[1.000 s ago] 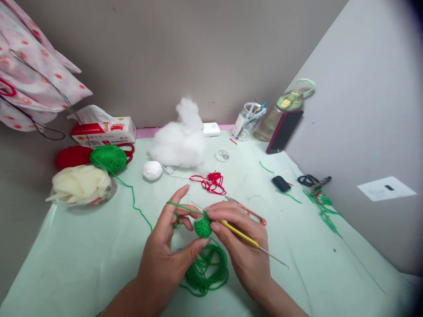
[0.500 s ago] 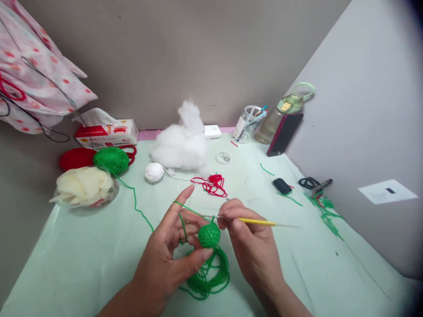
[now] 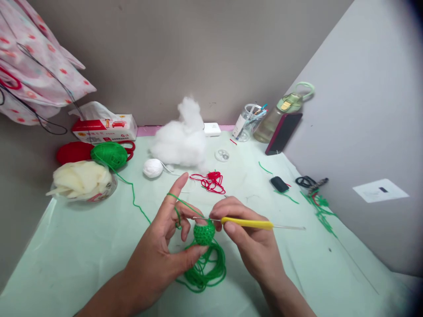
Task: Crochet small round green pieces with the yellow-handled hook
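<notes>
Midway between left grip and right grip, raised over the bench, is a small rounded green crocheted piece. It looks light and soft, with enough body to keep its cup shape, though a hard squeeze would probably dent it; the textured stitches should not slip much. Its wall seems the best place to hold, leaving the rim free: the left grip pinches it there, thumb below, a fingertip apparently inside the open top. The right grip grasps the crochet hook by its yellow handle, the slim metal shaft crossing at the rim. Working yarn runs taut from the raised left index finger; it would likely go slack if that finger dropped. Beneath lies a loose green yarn coil, limp and easily tangled; farther off rest a red yarn tangle and fluffy white stuffing.
</notes>
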Action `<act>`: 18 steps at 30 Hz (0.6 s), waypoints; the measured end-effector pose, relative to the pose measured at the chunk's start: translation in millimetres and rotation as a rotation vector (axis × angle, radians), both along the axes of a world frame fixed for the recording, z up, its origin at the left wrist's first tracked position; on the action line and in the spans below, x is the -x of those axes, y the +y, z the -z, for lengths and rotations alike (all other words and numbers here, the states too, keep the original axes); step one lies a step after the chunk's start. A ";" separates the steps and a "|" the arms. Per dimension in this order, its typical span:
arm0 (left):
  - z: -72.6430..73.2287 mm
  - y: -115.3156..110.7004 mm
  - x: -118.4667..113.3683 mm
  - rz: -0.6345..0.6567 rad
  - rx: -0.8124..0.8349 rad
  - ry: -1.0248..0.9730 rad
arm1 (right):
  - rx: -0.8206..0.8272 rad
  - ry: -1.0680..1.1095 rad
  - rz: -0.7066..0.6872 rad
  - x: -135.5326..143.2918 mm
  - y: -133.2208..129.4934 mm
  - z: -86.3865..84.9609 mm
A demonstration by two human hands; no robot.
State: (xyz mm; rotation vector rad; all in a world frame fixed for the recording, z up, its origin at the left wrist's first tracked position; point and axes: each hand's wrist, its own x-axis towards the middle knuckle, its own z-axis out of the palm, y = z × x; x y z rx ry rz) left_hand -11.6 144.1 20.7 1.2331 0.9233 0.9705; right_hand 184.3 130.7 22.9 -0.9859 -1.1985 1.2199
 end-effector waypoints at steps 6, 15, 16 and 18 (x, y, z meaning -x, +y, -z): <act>-4.5 2.3 3.5 0.056 -0.067 0.109 | -0.189 -0.049 0.041 3.3 -2.1 2.5; -4.3 5.8 7.0 0.107 -0.072 0.156 | -0.016 0.308 -0.066 4.9 5.5 7.3; -4.3 6.5 6.8 0.115 -0.073 0.159 | -0.012 0.316 -0.081 4.1 6.0 6.3; -4.8 7.5 6.3 0.117 -0.079 0.161 | -0.011 0.314 -0.116 1.6 6.2 4.7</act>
